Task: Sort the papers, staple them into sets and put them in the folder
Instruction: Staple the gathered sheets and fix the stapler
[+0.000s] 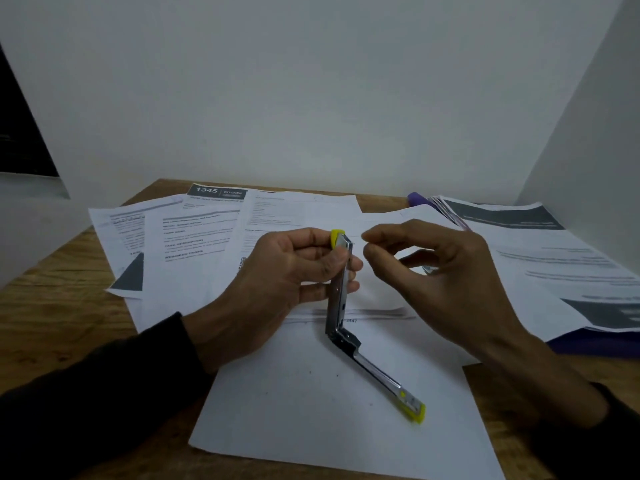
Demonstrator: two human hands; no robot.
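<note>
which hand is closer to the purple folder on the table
Right. The right hand hovers over the papers just beside the purple folder, pinching its fingertips together. The left hand sits farther away, holding the opened stapler upright.

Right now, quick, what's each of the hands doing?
Left hand: closed around the upper arm of the opened stapler.
Right hand: fingers pinched together near the stapler's top; whether they hold anything cannot be told.

Dim, even, cool light with soft, faint shadows. Wide-angle distortion bends the wall edges at upper left and right. The sleeves (52, 417) at the lower corners go nearly black; printed papers (194, 233) read slightly blurred.
</note>
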